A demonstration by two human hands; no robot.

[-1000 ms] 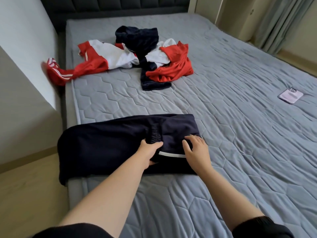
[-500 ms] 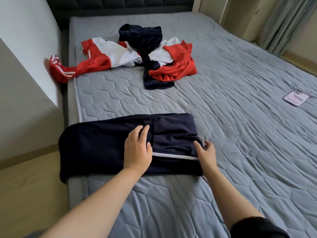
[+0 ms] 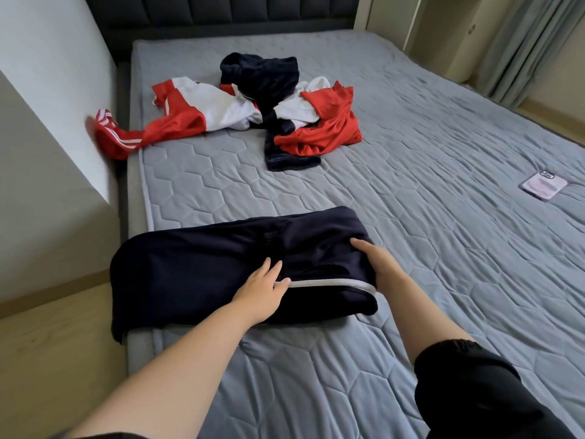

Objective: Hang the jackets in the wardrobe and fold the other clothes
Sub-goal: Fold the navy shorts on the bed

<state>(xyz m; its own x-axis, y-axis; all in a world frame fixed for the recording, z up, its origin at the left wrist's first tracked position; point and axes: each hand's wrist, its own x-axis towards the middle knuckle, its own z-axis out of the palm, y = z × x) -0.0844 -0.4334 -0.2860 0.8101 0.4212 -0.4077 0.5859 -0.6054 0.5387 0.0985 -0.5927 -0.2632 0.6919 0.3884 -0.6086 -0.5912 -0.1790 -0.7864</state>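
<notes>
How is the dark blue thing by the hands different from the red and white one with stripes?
The navy garment lies flat, folded, left hand and right hand on it; the red and white garment is crumpled, untouched, a sleeve off the edge. Both lie on the bed.

You have matt, soft knit cloth in the navy garment, edged with a smooth pale piping. The grey bed cover is matt quilted cloth, stitched in hexagons and lightly puckered. The red and white jacket has a faint satin sheen. The headboard is dark padded upholstery, the floor is pale smooth wood, and the phone has a glossy back.
</notes>
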